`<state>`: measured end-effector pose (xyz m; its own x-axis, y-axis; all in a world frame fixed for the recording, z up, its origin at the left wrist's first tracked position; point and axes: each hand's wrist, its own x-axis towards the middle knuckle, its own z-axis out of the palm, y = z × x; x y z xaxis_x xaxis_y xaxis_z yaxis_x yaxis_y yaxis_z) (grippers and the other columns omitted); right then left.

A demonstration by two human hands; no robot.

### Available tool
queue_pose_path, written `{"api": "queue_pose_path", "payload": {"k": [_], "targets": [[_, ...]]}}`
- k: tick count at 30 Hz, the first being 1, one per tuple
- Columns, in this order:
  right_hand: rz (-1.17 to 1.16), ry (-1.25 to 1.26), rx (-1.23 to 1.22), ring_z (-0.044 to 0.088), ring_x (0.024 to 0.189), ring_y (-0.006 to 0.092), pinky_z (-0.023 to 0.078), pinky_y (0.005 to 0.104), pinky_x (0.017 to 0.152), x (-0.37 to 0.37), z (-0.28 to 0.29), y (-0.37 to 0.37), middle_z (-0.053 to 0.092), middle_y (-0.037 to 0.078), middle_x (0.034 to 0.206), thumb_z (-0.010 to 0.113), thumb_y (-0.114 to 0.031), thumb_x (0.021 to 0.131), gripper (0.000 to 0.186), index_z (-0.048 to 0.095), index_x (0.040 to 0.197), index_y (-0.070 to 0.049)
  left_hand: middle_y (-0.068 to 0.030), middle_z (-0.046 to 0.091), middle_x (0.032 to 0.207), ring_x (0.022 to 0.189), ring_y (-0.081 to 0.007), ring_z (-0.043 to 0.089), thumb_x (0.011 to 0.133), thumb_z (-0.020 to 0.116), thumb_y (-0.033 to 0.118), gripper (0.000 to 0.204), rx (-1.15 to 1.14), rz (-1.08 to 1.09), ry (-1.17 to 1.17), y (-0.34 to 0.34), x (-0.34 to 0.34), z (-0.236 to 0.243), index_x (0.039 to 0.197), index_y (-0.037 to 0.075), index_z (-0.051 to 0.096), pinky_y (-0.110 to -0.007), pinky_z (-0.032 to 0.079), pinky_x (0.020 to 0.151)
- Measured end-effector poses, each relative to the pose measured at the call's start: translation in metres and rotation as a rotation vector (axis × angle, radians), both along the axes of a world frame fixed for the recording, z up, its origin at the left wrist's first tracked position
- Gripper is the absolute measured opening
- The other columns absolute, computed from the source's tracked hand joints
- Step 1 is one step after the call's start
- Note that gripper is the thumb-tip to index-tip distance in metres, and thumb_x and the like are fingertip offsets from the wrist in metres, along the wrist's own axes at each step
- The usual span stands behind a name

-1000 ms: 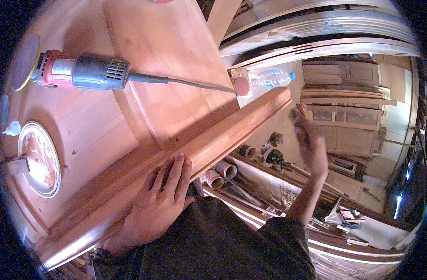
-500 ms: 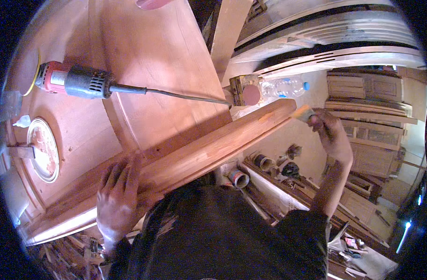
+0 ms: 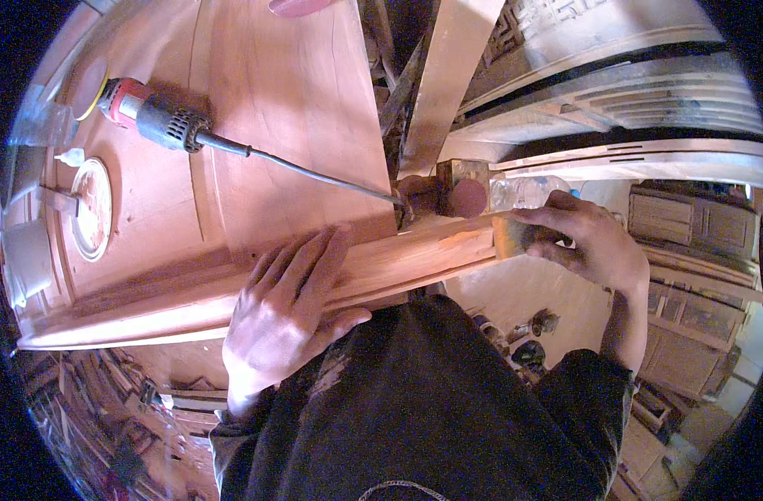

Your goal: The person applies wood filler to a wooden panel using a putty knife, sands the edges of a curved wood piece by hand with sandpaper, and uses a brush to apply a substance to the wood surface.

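Right hand (image 3: 600,244): fingers grasping a block (image 3: 510,237) (yellow-faced) against the beam (image 3: 411,257) near its right end. Left hand (image 3: 283,305): fingers released, resting across the beam.

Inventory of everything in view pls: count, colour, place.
Long moulded wooden board: 1, reddish-brown, across centre
Small rectangular block: 1, yellow and dark grey, board's right end
Broad wooden panel: 1, reddish-brown, upper left
Corded power sander: 1, red and black, on panel
Round shallow lid: 1, white-rimmed, left
Small nozzled bottle: 1, white, behind lid
Clear plastic bottle: 1, blue-capped, beyond block
Round flat disc: 1, dull red, left of clear bottle
Panelled wooden doors: several, brown, far right
Wood scraps: many, brown, lower left
Blurred small items: uncounted
Left grip: 1, bare, on board
Right grip: 1, bare, holding block
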<state>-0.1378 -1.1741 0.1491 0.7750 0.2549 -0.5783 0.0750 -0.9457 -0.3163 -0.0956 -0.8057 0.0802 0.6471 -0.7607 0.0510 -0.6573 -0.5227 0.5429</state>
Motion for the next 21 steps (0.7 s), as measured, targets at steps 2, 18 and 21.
{"api": "queue_pose_path", "payload": {"k": [2, 18, 21], "targets": [[0.052, -0.023, -0.049, 0.063, 0.103, 0.0366, 0.051, 0.0454, 0.086, 0.001, 0.002, 0.0, 0.065, 0.017, 0.112, 0.072, -0.022, 0.084, 0.049, 0.06, 0.13, -0.01, -0.0229, 0.057, 0.129, 0.116, -0.0399, 0.057, 0.077, 0.074, 0.044, 0.082, -0.005, 0.019, 0.0, -0.008, -0.002, -0.003, 0.139, -0.002, 0.046, -0.048, 0.045, 0.1], [0.545, -0.75, -0.477, 0.063, 0.09, 0.0184, 0.038, 0.0387, 0.098, 0.051, 0.03, 0.077, 0.061, 0.003, 0.087, 0.061, -0.016, 0.077, 0.014, 0.067, 0.088, -0.009, -0.0191, 0.068, 0.095, 0.096, -0.037, 0.065, 0.083, 0.071, 0.028, 0.033, -0.196, -0.183, -0.064, -0.102, 0.067, 0.032, 0.103, 0.002, 0.065, -0.047, 0.048, 0.089], [0.607, -0.729, -0.539, 0.063, 0.091, 0.019, 0.037, 0.0408, 0.104, 0.055, 0.035, 0.087, 0.062, 0.005, 0.089, 0.063, -0.016, 0.075, 0.016, 0.068, 0.089, -0.009, -0.0166, 0.068, 0.08, 0.082, -0.0364, 0.067, 0.083, 0.07, 0.023, 0.02, -0.3, -0.16, -0.002, -0.116, 0.071, 0.015, 0.084, 0.003, 0.067, -0.047, 0.052, 0.08]]}}
